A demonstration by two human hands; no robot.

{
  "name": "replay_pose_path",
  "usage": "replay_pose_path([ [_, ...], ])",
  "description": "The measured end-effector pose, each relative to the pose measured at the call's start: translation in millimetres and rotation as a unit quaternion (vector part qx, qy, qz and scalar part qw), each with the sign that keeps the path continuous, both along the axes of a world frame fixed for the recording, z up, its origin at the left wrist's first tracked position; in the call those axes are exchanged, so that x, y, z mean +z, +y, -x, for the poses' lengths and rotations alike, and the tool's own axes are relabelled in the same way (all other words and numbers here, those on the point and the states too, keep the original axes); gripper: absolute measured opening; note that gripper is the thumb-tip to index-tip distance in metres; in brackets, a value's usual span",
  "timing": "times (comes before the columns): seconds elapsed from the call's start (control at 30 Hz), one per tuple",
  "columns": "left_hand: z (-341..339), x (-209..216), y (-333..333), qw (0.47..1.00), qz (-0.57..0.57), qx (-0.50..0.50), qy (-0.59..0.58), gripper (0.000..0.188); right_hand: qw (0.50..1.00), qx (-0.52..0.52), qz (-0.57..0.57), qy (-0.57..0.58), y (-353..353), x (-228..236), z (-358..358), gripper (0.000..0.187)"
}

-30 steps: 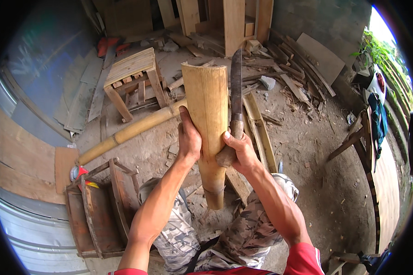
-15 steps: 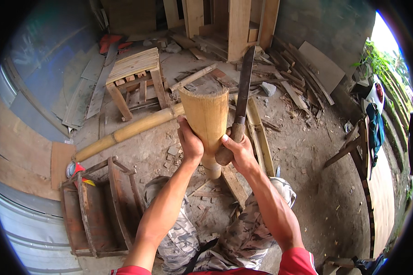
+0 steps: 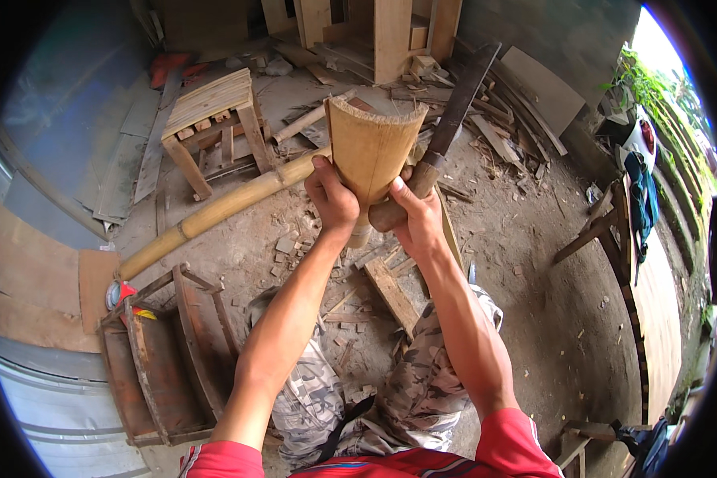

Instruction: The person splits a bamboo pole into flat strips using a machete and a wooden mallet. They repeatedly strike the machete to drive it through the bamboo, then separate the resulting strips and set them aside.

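Both hands hold a split piece of bamboo (image 3: 372, 151) out in front of me, its wide curved end up and its narrower end down. My left hand (image 3: 333, 201) is closed around its left side. My right hand (image 3: 417, 219) presses its thumb to the bamboo's right side while its fingers wrap the wooden handle of a machete (image 3: 464, 95). The dark blade points up and away to the right, apart from the bamboo. Below the hands, a short wooden block (image 3: 392, 296) lies on the ground between my knees.
A long bamboo pole (image 3: 215, 217) lies across the floor at left, by a slatted wooden stool (image 3: 209, 103). Nearer on the left is a wooden rack (image 3: 167, 358). Scrap wood (image 3: 502, 135) is heaped at the back right. A board-topped bench (image 3: 657, 319) runs along the right.
The bamboo piece has risen and moved away from me, tilting a little to the right. The machete has swung to lean further right. Both hands keep their hold.
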State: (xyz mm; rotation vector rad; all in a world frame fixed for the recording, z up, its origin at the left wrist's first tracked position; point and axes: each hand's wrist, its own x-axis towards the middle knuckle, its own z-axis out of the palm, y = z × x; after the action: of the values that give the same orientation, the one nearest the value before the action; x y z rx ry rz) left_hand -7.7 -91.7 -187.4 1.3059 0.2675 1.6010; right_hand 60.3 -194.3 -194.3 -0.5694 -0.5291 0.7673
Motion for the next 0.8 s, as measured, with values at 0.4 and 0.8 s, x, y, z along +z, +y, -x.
replay_pose_path([
  [0.4,18,4,17,0.982,0.004,-0.165,0.090,0.035,0.998,-0.012,-0.057,0.017,-16,-5,-40,0.029],
  [0.8,38,-17,54,0.927,0.369,-0.057,0.016,0.034,0.989,-0.041,-0.102,0.098,-41,-3,-71,0.035],
])
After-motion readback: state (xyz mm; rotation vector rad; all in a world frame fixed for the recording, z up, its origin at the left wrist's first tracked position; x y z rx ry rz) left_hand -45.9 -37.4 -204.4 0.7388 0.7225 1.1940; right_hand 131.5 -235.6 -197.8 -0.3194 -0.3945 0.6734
